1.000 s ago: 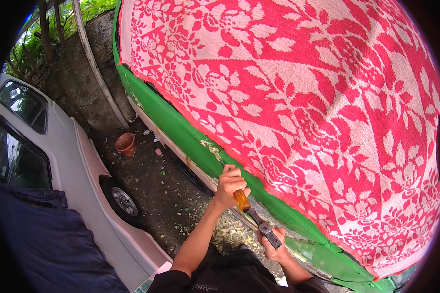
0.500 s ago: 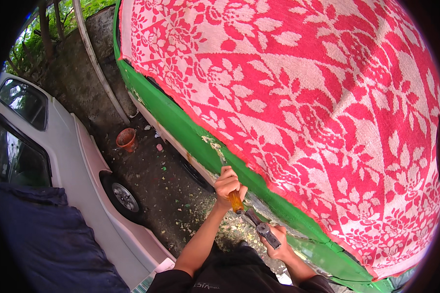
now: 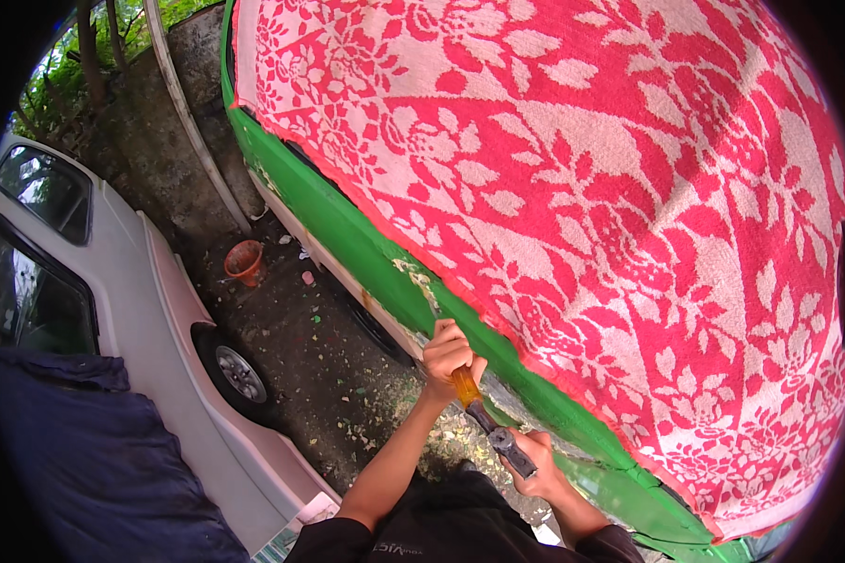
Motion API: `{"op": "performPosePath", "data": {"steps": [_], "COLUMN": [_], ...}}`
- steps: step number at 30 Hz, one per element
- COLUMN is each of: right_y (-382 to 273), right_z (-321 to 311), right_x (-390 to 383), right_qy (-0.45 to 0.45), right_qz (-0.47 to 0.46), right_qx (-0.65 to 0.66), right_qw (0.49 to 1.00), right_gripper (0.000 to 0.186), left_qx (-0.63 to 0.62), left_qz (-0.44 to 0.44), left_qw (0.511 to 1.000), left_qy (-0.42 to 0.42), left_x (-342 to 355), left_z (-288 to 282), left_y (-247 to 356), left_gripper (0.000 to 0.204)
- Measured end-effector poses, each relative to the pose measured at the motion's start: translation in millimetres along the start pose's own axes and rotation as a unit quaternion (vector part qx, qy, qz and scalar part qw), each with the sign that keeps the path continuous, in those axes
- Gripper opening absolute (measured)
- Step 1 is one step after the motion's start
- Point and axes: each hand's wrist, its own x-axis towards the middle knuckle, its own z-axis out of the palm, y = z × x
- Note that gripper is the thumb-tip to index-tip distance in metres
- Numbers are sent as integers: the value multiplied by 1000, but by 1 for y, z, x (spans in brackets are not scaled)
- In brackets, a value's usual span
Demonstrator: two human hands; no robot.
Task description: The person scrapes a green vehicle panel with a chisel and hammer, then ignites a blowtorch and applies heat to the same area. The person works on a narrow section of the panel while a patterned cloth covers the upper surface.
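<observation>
My left hand (image 3: 449, 353) is closed round a scraper or chisel with an amber handle (image 3: 465, 388). Its metal blade (image 3: 434, 305) points up along the green car body (image 3: 305, 188) at flaking, pale paint (image 3: 411, 274). My right hand (image 3: 540, 469) grips a dark metal hammer (image 3: 512, 453), whose head lines up with the end of the amber handle; whether they touch is hard to tell. A red-and-white floral towel (image 3: 554, 169) covers the top of the green car just beyond both hands, hiding most of it.
A pale car (image 3: 188, 375) with dark blue cloth (image 3: 94, 450) over it stands on the left. An orange bucket (image 3: 243, 262) sits on ground (image 3: 319, 347) strewn with paint chips and debris. Behind are a weathered wall (image 3: 141, 131), a leaning pole (image 3: 192, 122) and trees (image 3: 56, 70).
Both hands and tools have shifted only slightly, the left moving a little right since half a second ago. The grips are unchanged, and the view has tilted slightly.
</observation>
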Motion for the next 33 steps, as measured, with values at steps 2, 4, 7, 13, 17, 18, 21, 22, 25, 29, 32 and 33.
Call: {"op": "performPosePath", "data": {"steps": [2,4,7,13,17,18,21,22,25,29,32,33], "right_y": [-1,-2,-24,-5,10,14,3,9,30,34,21,22], "right_z": [0,0,-7,4,10,9,-3,-1,9,15,15,15], "right_x": [0,2,6,12,-21,-16,-6,-12,-31,-29,-19,-20], "right_qy": [-2,-2,1,45,114,126,33,41,88,97,73,70], "right_qz": [10,25,-37,-9,-70,-132,-150,-121,-21,-36,-54,-46], "right_qx": [-5,-10,-18,-131,-49,-48,-51,-51,-52,-16,-12,-13], "right_qw": [1000,1000,999,990,990,982,987,990,995,995,996,996], "right_gripper": [20,18,13,3,12,9,11,16,28,21,20,20], "left_qx": [-4,-3,-4,-1,9,11,16,15,5,-5,-15,-15], "left_qz": [3,3,-5,-66,-57,-48,-37,-31,-11,-7,-12,-18], "left_qw": [1000,1000,1000,998,998,999,999,999,1000,1000,1000,1000], "left_qy": [3,7,13,22,19,14,3,1,12,3,4,8], "left_x": [3,4,5,3,-25,-20,-15,-13,0,6,8,10], "left_z": [2,2,0,-5,-14,-9,-10,-11,-9,-9,-6,-5], "left_y": [-1,-1,-1,-8,-24,-28,-17,-11,0,-2,-1,0], "left_gripper": [38,39,38,37,35,36,38,38,40,39,37,36]}}
